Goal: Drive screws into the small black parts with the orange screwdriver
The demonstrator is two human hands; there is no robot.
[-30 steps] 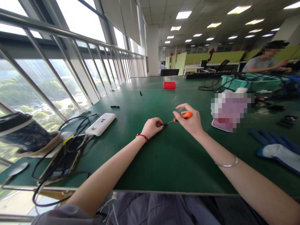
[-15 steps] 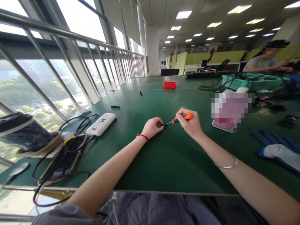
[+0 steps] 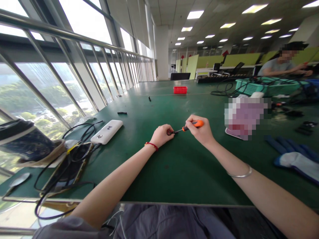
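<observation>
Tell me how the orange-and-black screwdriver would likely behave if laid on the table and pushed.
The screwdriver might roll, since its handle looks rounded. It would probably swing in an arc rather than run straight, as the handle is much thicker than the slim shaft. It is likely stiff: the shaft looks straight and metallic.

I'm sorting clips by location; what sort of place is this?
Likely an office floor used partly as a workshop: yellow-green partitions behind, a green table, and a screwdriver in the right hand.

2 forearms [image 3: 117, 177] are slanting inward, near to far | left hand [image 3: 161, 136] is pinching | right hand [image 3: 202, 132] is gripping
</observation>
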